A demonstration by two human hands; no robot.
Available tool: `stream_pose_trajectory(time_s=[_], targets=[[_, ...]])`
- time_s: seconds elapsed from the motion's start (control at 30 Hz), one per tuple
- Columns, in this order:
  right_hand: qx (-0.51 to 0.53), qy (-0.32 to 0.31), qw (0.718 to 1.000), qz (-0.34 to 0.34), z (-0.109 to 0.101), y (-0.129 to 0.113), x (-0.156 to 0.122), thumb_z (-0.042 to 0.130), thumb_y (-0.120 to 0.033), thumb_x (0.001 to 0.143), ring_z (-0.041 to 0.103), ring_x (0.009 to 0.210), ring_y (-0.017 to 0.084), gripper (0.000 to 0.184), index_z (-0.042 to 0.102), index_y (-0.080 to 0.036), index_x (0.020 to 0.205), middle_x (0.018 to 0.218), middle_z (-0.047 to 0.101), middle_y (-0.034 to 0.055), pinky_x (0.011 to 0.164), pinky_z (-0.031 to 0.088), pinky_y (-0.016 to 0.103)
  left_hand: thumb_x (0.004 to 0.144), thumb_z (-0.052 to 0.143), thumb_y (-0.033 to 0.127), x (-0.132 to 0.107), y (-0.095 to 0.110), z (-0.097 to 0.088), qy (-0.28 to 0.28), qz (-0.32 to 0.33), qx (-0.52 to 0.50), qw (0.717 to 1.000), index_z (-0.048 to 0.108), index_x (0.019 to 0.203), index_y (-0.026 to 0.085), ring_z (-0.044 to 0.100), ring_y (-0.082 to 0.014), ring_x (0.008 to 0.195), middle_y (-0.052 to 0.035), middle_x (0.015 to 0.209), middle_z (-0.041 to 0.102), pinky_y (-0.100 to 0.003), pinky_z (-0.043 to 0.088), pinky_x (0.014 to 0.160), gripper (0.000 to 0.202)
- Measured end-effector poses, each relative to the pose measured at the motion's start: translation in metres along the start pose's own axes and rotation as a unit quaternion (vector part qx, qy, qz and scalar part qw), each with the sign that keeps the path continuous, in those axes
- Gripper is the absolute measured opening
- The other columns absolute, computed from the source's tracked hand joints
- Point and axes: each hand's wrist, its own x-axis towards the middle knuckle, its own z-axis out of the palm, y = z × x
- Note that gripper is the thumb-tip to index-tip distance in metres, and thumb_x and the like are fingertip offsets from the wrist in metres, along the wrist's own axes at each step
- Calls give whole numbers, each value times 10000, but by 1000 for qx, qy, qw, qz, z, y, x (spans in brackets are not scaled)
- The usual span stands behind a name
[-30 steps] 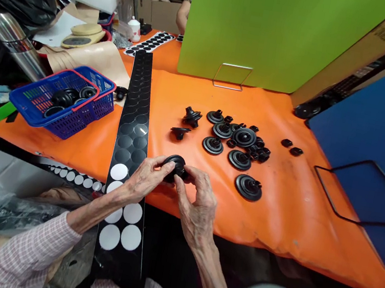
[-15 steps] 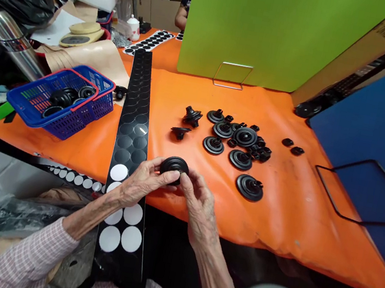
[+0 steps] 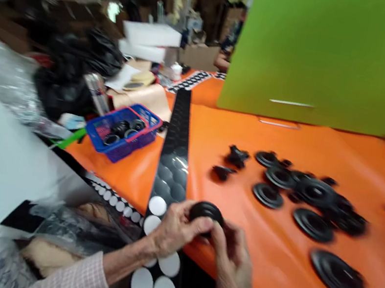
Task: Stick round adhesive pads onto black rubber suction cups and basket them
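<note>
Well, the left hand (image 3: pixel 175 228) and right hand (image 3: pixel 234 265) both curl closed around a round black rubber piece (image 3: pixel 206 212), gripping it between their fingers just inside the near edge of the orange table cover (image 3: pixel 265 281). The left hand sits over a long black strip with white discs (image 3: pixel 178 131), which runs away across the table. Open orange room lies right of the hands, up to a flanged rubber disc (image 3: pixel 338 276) and a loose cluster of black rubber parts (image 3: pixel 311 199). Left of the strip, a blue plastic basket (image 3: pixel 119 138) holds more parts, while a green panel (image 3: pixel 324 53) stands upright across the far side, walling off the table beyond.
</note>
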Motion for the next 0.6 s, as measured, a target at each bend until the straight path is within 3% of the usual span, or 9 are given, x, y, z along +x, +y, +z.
stream_pose_trajectory(time_s=[0.1, 0.2, 0.27, 0.37, 0.47, 0.53, 0.6], targets=[[5, -40, 999, 15, 14, 1, 15, 653, -648, 693, 651, 874, 216, 508, 608, -214, 953, 927, 681, 44, 747, 554, 308, 740, 718, 452, 4, 11, -12, 28, 28, 42, 998, 640, 984, 94, 631, -153, 759, -65, 860, 664, -272, 551, 690, 440], [69, -94, 992, 43, 31, -9, 23, 609, -708, 685, 674, 860, 230, 615, 595, -223, 1063, 996, 677, 62, 736, 569, 343, 714, 731, 475, 9, 47, -35, 55, 54, 69, 995, 640, 1002, 95, 649, -168, 784, -86, 914, 681, -272, 554, 677, 485], [81, -127, 987, 56, 34, -17, 20, 594, -716, 693, 682, 847, 228, 644, 591, -221, 1105, 1031, 671, 74, 751, 568, 358, 696, 737, 490, 13, 80, -58, 86, 75, 82, 990, 642, 1026, 102, 665, -176, 779, -99, 958, 691, -252, 548, 621, 519], [27, -195, 979, 44, 26, -23, 10, 644, -629, 715, 672, 881, 218, 516, 647, -207, 1011, 997, 688, 68, 794, 542, 327, 668, 778, 415, 29, 124, -103, 218, 140, 113, 959, 652, 1016, 113, 665, -159, 785, -83, 977, 696, -240, 563, 622, 478], [-28, -247, 968, 32, 12, -20, 9, 609, -552, 771, 648, 759, 192, 387, 654, -182, 876, 797, 676, 38, 690, 529, 296, 729, 738, 359, 51, 149, -147, 288, 169, 141, 932, 653, 952, 107, 657, -133, 699, -67, 905, 697, -225, 555, 568, 347], [-92, -237, 967, -7, 3, -16, 24, 530, -511, 829, 617, 673, 178, 353, 641, -176, 847, 713, 644, 29, 627, 512, 295, 768, 703, 350, 63, 155, -169, 316, 151, 162, 922, 645, 902, 108, 642, -121, 616, -60, 833, 693, -218, 534, 535, 283], [-198, -164, 960, -107, -2, -13, 53, 454, -441, 870, 608, 674, 185, 331, 644, -172, 906, 771, 653, 58, 640, 507, 318, 797, 664, 370, 70, 159, -184, 344, 122, 202, 909, 637, 871, 114, 633, -126, 582, -61, 788, 684, -233, 528, 544, 268]])
